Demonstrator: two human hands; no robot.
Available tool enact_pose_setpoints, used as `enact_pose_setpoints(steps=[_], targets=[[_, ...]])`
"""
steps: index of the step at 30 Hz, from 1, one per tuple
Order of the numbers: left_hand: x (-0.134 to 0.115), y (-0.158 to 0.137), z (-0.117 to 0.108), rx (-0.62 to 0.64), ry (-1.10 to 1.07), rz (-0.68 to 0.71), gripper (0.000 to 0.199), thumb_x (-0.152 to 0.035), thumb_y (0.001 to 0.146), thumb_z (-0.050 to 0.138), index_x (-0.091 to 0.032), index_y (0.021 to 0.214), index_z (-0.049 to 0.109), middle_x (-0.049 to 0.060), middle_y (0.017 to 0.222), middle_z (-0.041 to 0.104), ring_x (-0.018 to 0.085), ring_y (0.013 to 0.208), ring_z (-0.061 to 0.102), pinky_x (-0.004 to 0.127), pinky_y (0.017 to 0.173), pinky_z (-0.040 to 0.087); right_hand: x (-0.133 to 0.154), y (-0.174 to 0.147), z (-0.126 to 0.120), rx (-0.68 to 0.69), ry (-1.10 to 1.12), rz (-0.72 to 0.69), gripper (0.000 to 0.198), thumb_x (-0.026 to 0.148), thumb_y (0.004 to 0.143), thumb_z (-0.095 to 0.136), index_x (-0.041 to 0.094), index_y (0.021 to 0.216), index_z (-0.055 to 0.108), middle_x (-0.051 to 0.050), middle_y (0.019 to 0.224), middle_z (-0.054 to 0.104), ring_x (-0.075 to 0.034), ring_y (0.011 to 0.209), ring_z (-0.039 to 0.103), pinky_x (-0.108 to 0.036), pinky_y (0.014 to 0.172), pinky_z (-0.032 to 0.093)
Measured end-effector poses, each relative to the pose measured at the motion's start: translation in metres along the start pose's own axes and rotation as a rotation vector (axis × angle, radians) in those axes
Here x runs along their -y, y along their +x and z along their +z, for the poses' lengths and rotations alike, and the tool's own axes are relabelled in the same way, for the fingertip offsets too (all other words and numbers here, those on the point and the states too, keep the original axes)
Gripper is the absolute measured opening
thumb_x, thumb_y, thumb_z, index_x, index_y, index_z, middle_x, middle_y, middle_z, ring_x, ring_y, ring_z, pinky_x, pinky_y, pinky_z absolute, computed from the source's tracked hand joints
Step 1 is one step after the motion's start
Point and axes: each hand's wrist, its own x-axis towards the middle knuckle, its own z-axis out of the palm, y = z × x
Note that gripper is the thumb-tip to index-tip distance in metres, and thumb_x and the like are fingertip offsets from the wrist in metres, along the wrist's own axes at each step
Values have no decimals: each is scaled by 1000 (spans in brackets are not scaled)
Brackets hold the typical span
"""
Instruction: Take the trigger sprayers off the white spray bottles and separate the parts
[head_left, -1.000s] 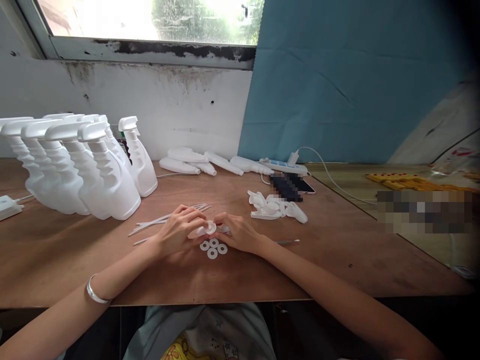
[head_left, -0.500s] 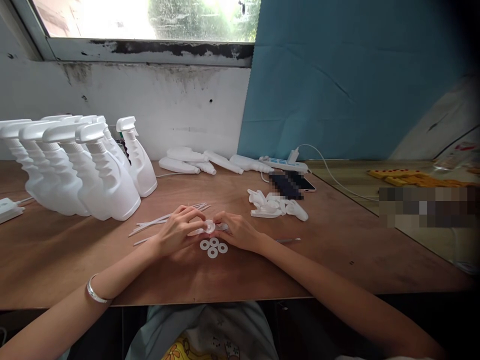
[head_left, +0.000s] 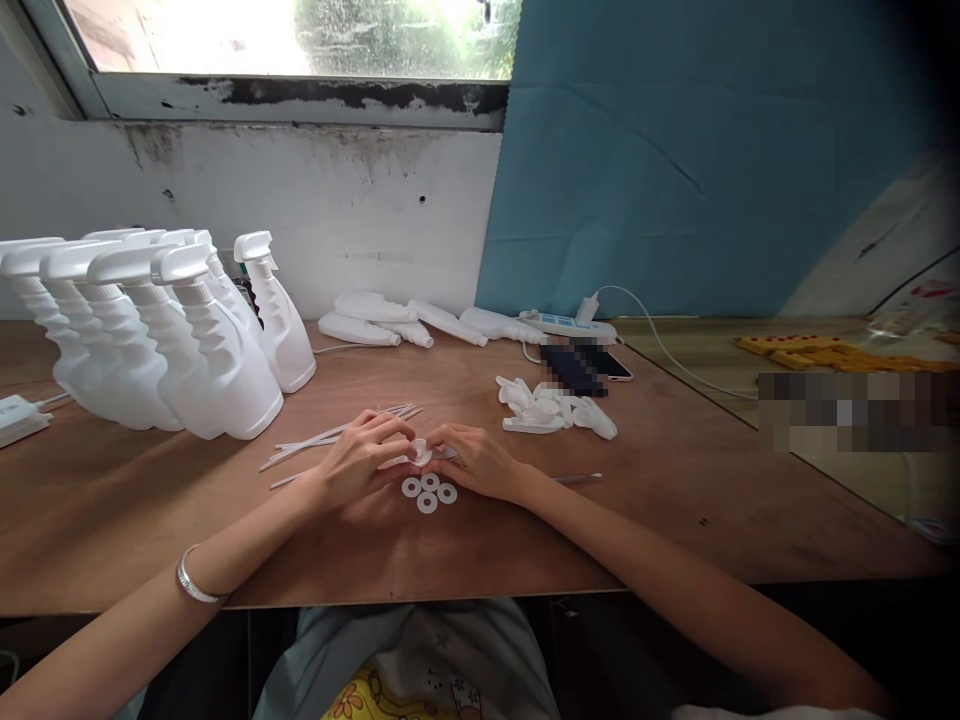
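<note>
Between my two hands, low over the table, is a white plastic spray trigger head with its round collar [head_left: 421,455] turned up towards me. My left hand [head_left: 364,458] closes on it from the left, thumb and fingers at the collar. From the right, my right hand [head_left: 480,462] grips it with bent fingers. Most of the piece is hidden behind the fingers. Several flat white ring washers [head_left: 427,511] lie on the table just below the hands. Thin white tubes [head_left: 304,442] are spread beside and behind my left hand.
White spray bottles [head_left: 240,380] stand grouped at the left. More white bottles [head_left: 360,330] lie along the wall. A heap of white trigger heads [head_left: 536,416] sits right of centre, with a phone [head_left: 615,365] and power strip [head_left: 562,326] behind. A thin metal tool [head_left: 581,478] lies near my right wrist.
My fingers have shifted slightly around the collar, and the right fingertips now reach a little over its edge. The small shift of the whole scene comes from the camera.
</note>
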Motion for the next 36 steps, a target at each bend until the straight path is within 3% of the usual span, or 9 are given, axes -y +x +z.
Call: enact_pose_setpoints(steps=[7,16,21,26,31,36], targets=[[0,1,3,7,-62,-54,21,-34,86,50,-19,99,56,7,102,61,18,91,53,31,80,37,-1,-1,2,-21,9,14,17,36,87,48,20,92,46,-4,84,63,-15,76,62,-25,65,49],[0,4,1,62,-95,-70,19,-31,88,47,-18,98,54,7,101,61,19,93,53,31,79,37,-3,-1,2,-11,-7,28,14,33,88,46,20,93,45,-4,83,62,-15,73,62,-26,65,49],[0,2,0,-13,-9,-61,20,-35,86,50,-18,92,57,6,97,62,18,88,54,31,78,36,-3,-1,2,-26,-15,13,16,34,88,48,19,92,45,-5,83,62,-16,72,62,-25,64,48],[0,2,-1,1,37,-55,18,-34,87,49,-20,91,59,4,98,62,17,88,53,29,76,36,-2,1,-1,31,-16,-2,13,30,88,47,19,92,50,-5,82,62,-16,74,60,-25,66,48],[-1,0,0,-62,53,2,18,-35,85,52,-20,84,60,3,90,62,16,86,54,29,77,36,1,4,-5,94,-16,-118,15,28,89,45,17,93,54,-7,87,64,-18,81,57,-29,73,47],[-1,-2,0,-76,54,30,19,-36,85,52,-19,83,60,5,92,62,16,86,54,30,80,36,1,5,-5,94,-15,-140,15,28,88,47,16,93,55,-7,87,64,-18,80,56,-29,73,47]])
